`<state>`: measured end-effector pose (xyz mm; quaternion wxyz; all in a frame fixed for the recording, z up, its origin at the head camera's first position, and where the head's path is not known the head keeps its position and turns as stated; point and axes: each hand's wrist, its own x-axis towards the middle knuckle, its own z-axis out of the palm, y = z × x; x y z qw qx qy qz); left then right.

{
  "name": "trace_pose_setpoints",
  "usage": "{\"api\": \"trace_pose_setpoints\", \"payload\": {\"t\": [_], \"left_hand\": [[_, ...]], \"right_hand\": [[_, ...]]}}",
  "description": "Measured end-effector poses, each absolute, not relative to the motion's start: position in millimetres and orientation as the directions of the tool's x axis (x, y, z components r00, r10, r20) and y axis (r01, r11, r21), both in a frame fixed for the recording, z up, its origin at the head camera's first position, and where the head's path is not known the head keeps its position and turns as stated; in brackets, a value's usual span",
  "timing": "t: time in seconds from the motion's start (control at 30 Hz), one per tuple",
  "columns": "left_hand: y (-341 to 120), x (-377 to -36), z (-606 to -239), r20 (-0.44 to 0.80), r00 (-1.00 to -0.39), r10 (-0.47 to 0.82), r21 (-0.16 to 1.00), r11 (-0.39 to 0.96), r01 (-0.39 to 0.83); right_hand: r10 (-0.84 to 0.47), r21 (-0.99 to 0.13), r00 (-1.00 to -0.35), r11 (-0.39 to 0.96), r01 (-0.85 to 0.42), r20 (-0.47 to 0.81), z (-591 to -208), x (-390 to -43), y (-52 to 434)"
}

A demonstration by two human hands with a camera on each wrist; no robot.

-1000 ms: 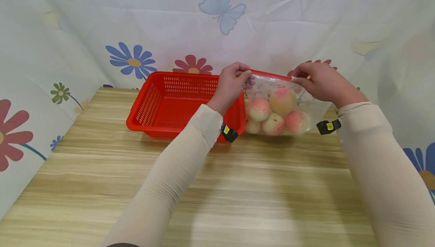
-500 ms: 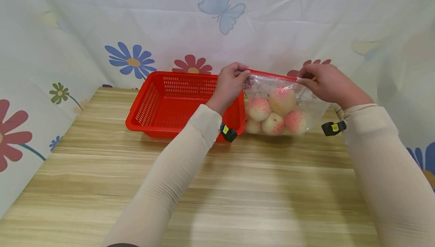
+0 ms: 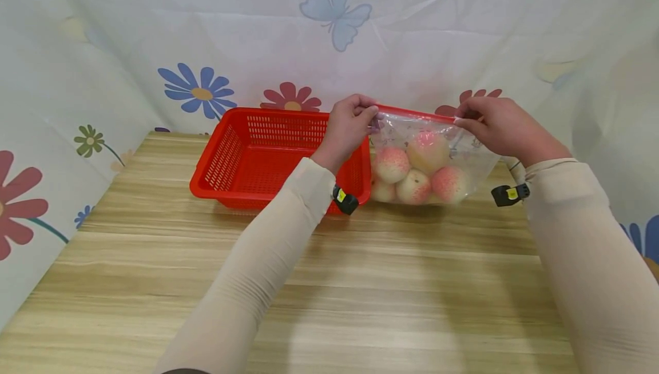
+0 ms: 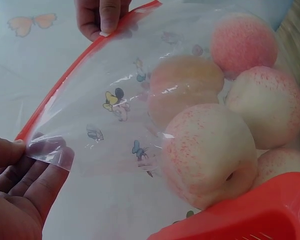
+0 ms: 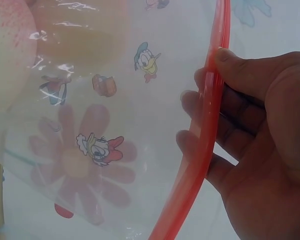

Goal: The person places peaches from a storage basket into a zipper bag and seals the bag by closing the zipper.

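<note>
Bag: I see the clear bag (image 3: pixel 429 159) of peaches (image 3: pixel 412 171) standing on the table (image 3: pixel 360 282), beside the red basket (image 3: pixel 268 154).
Red zip edge (image 3: pixel 412 114): up top, running left to right.
Left hand (image 3: pixel 349 128): pinches the left end.
Right hand (image 3: pixel 501 128): pinches the right end.

A red slotted basket (image 3: pixel 259 156) sits on the wooden table (image 3: pixel 329 282) before a flower-printed cloth (image 3: pixel 154 36).

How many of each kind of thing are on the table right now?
Peaches in the bag: 5 visible
Clear zip bag: 1
Red basket: 1
Total: 7
</note>
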<state>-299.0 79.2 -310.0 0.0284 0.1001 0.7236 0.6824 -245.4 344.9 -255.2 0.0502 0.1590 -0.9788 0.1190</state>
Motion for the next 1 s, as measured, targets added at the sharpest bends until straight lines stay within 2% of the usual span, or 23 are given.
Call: {"api": "trace_pose_setpoints", "payload": {"t": [0.23, 1.0], "left_hand": [[79.0, -299.1, -311.1, 0.097, -0.978, 0.185, 0.993, 0.041, 0.106], [76.7, -300.5, -310.6, 0.093, -0.976, 0.196, 0.994, 0.044, 0.104]], "right_hand": [[-0.314, -0.220, -0.933, 0.911, -0.348, 0.175, -256.4, -243.7, 349.8], [-0.277, -0.254, -0.950, 0.918, -0.306, 0.143, -257.4, -238.1, 360.1]]}}
